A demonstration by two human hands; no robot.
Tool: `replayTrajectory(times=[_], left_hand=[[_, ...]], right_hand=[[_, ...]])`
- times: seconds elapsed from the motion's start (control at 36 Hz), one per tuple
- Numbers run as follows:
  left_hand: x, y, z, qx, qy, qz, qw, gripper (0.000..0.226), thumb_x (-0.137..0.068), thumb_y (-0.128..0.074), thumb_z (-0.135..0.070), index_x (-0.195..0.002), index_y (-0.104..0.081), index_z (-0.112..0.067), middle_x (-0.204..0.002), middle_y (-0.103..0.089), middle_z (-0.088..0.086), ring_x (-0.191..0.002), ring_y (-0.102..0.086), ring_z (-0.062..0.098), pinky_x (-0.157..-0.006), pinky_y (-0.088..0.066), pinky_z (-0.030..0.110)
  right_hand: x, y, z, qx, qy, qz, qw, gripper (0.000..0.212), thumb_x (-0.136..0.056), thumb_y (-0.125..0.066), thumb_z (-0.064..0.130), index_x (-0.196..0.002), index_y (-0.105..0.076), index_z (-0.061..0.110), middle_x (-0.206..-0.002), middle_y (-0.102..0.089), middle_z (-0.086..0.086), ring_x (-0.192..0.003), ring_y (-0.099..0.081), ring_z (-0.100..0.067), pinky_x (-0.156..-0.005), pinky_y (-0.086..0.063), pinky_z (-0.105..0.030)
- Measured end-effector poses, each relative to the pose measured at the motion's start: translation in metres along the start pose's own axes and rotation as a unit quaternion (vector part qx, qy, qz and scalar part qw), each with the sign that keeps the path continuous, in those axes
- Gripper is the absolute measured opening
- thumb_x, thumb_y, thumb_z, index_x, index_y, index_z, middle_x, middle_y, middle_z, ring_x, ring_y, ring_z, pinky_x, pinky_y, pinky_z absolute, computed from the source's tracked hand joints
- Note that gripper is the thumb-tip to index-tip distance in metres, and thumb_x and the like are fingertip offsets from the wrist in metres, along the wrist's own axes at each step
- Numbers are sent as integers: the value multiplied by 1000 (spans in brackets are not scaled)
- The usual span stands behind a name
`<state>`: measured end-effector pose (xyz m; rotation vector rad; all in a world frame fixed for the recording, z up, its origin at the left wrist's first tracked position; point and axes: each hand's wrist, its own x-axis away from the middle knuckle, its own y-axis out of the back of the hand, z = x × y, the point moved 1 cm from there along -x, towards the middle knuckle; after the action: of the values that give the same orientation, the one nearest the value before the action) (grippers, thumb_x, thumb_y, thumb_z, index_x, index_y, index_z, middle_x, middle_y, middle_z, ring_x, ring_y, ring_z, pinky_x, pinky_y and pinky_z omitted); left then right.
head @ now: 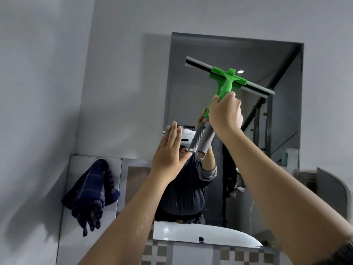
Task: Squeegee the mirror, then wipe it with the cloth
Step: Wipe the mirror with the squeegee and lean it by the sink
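Note:
A tall wall mirror (282, 115) fills the middle of the head view. My right hand (226, 111) grips the green handle of a squeegee (227, 79), held high in front of the upper mirror, its long black and grey blade slanting down to the right. Whether the blade touches the glass is unclear. A grey tube and a metal spring hang below the handle. My left hand (169, 152) is raised flat, fingers together, at the mirror's left edge, holding nothing. A dark blue checked cloth (91, 192) hangs on the wall at lower left.
A white basin (219, 238) sits under the mirror, above a checked tile band. A curved grey corner shelf (332, 190) juts out at the right. The mirror reflects a person in a dark top. Grey wall spreads to the left.

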<state>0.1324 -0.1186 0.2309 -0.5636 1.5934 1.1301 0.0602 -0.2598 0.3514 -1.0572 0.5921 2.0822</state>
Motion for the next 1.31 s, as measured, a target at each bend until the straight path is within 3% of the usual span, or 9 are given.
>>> replayTrajectory(times=[0.19,0.33,0.42,0.56,0.67,0.75,0.89,1.11,1.31], left_hand=[[5,-8,3,-6,10,0,1000,79,-83,-17,-61,-141,15,-16,-149,22,-3,-141,15,18,-115,1,28],[16,-13,1,-30,20,-3,999,76,-88,-17,-57,-142,18,-15,-150,26,-1,-140,21,17,-111,11,25],[20,-13,-5,-21,38,-4,999,78,-90,-31,-50,-142,14,-14,-151,21,0,-138,20,17,-112,6,27],[32,-14,-9,-16,42,7,999,82,-91,-47,-43,-145,5,-11,-154,13,3,-142,13,20,-116,0,31],[43,-16,-7,-18,43,17,999,83,-91,-51,-40,-145,6,-12,-154,12,4,-143,11,22,-117,-3,32],[45,-15,-10,-7,49,19,999,83,-91,-51,-39,-143,8,-14,-154,11,3,-142,11,21,-116,-2,33],[45,-15,-10,-8,53,22,998,84,-91,-48,-42,-142,13,-17,-153,17,1,-142,15,20,-117,-2,33],[43,-16,-13,-33,64,19,997,87,-90,-47,-46,-142,17,-18,-150,25,-2,-139,22,14,-113,7,27],[43,-23,-7,-44,83,26,995,96,-86,-51,-48,-140,23,-21,-152,23,-2,-141,18,15,-116,-5,33]], right_hand=[[11,-12,2,53,85,45,994,35,-97,-37,23,-120,-41,-3,-101,-65,-16,-86,-64,-34,-59,-39,-33],[13,-9,-8,106,131,69,983,40,-98,-38,23,-126,-37,-4,-100,-64,-18,-85,-63,-36,-58,-35,-32],[16,-7,-14,148,166,87,971,51,-98,-36,25,-138,-25,-4,-106,-63,-19,-92,-62,-38,-60,-34,-33],[12,1,-28,180,206,100,957,53,-98,-37,26,-142,-22,0,-105,-63,-18,-89,-62,-37,-61,-35,-33],[1,14,-39,204,240,97,944,53,-97,-39,26,-143,-24,4,-106,-64,-17,-83,-61,-33,-62,-35,-33],[-7,26,-43,228,254,102,935,49,-97,-40,25,-140,-27,7,-103,-63,-16,-72,-49,-26,-61,-34,-32],[-17,42,-45,250,261,121,925,43,-95,-42,23,-136,-32,11,-101,-62,-15,-70,-46,-25,-62,-34,-32],[-39,68,-57,252,287,134,915,45,-95,-44,24,-138,-33,17,-107,-60,-13,-92,-58,-32,-76,-37,-36],[-58,89,-75,283,309,127,899,47,-96,-43,28,-141,-31,20,-114,-59,-11,-100,-57,-30,-92,-36,-40]])
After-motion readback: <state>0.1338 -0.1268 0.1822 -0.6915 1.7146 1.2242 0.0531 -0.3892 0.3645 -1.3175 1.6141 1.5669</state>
